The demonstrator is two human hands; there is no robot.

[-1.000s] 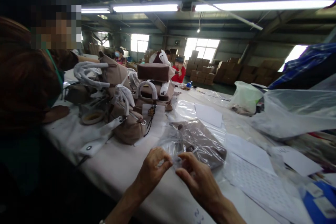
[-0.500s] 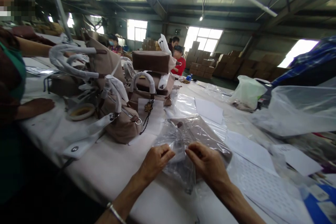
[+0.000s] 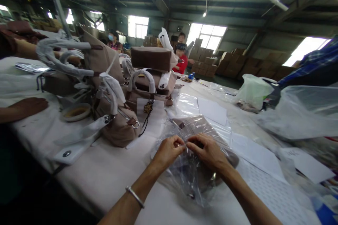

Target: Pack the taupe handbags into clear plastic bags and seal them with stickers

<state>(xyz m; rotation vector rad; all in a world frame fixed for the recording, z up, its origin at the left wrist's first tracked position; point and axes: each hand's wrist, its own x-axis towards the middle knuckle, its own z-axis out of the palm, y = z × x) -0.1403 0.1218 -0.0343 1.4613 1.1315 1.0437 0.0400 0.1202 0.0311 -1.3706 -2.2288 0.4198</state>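
A taupe bag (image 3: 203, 126) lies flat on the table inside a clear plastic bag (image 3: 194, 179). My left hand (image 3: 170, 151), with a bracelet on its wrist, pinches the gathered clear plastic. Close beside it, my right hand (image 3: 207, 149) is also closed on the plastic, over the taupe bag. The fingertips of both hands nearly meet. Crumpled film spreads beneath them and towards the table's front.
Several taupe handbags (image 3: 120, 126) with wrapped handles stand left of centre, near a tape roll (image 3: 76, 111). A person's hand (image 3: 29, 109) rests at far left. White sheets (image 3: 257, 154) and plastic bags (image 3: 306, 112) lie right.
My hands have come closer together and moved slightly up over the plastic. The person at the left has shifted further out of view.
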